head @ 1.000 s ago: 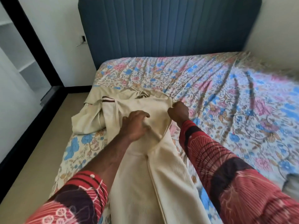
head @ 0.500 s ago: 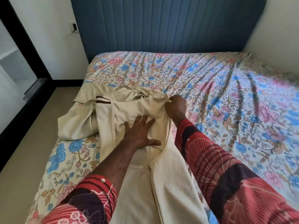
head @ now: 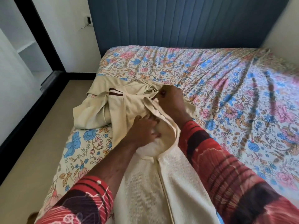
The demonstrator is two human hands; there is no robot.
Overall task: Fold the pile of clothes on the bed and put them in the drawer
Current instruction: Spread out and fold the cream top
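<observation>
Since the earlier frame the right hand (head: 169, 101) has moved up the cream garment (head: 126, 109), now pinching its folded edge near the collar. The left hand (head: 143, 130) presses flat on the cloth, fingers spread (holding nothing). Two hands, one garment, lying at the left side of the floral bed (head: 226, 94), a brown-striped cuff (head: 115, 92) showing.
</observation>
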